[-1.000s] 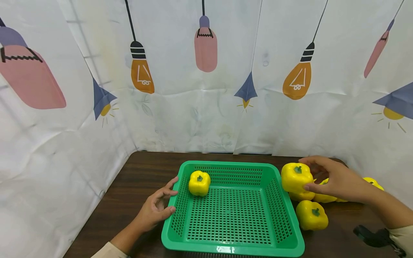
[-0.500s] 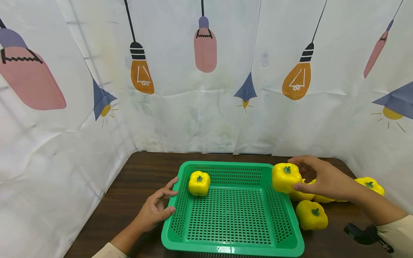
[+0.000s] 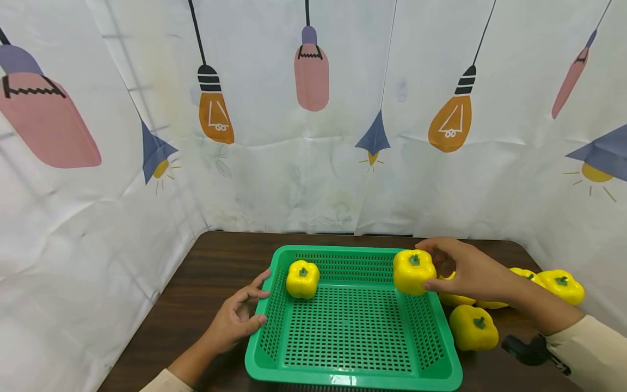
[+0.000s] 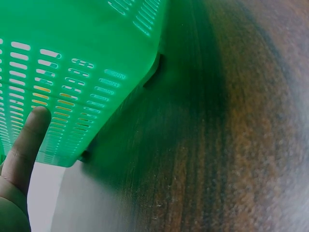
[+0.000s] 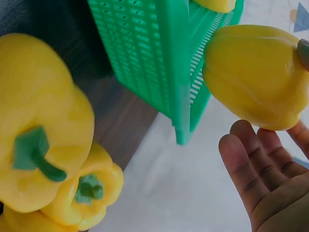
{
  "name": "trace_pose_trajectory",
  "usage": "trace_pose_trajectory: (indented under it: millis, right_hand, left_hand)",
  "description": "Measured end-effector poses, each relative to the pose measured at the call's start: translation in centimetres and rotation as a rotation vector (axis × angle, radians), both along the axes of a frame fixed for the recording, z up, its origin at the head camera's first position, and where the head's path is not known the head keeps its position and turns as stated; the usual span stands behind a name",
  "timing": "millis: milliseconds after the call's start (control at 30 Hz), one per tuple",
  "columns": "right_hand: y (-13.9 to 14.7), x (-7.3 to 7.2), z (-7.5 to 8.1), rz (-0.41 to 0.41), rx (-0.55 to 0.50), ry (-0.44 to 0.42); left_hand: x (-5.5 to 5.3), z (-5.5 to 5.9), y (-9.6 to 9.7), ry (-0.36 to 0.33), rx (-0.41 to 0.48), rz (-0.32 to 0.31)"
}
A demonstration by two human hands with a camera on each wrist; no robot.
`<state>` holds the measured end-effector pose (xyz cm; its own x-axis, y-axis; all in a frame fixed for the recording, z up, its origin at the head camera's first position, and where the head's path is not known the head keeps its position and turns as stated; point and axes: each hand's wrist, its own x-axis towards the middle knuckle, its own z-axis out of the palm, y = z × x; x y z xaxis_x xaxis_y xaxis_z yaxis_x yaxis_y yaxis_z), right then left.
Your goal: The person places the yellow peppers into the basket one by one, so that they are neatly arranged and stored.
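Roughly seven yellow peppers (image 3: 302,279) (pile overlaps); one green basket (image 3: 352,374).

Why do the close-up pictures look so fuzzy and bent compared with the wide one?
Head view: even light, sharp, with a small glare spot on the basket rim. Left wrist view: the table grain smears into blur, and the basket wall looms tilted; the left hand sits soft at the edge. Right wrist view: the held pepper and right hand are soft, and the lens sits so near that shapes bulge.

The perforated basket (image 3: 352,326) at lower centre is bright green, and the bell peppers (image 3: 413,271) in and to the right of it are glossy yellow with dark green stems. The table (image 3: 215,272) is dark brown woodgrain. Across the upper frame, the white backdrop (image 3: 303,163) is printed with orange bulbs, pink lamps and blue-grey shades.
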<state>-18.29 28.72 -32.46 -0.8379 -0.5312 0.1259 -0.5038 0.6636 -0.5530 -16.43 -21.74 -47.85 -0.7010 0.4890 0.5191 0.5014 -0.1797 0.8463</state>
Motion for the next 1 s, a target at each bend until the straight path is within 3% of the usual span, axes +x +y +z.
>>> trace_pose_trajectory:
  millis: [467,1000]
  right_hand:
    - [-2.8,-0.4,0.0,-0.007,0.018,-0.030]
    - [-5.3,-0.9,-0.8,0.052,0.006,-0.035]
  left_hand:
    - [0.2,0.3,0.1,-0.003,0.001,0.009]
    - [0.1,0.4,0.1,-0.009,0.013,-0.012]
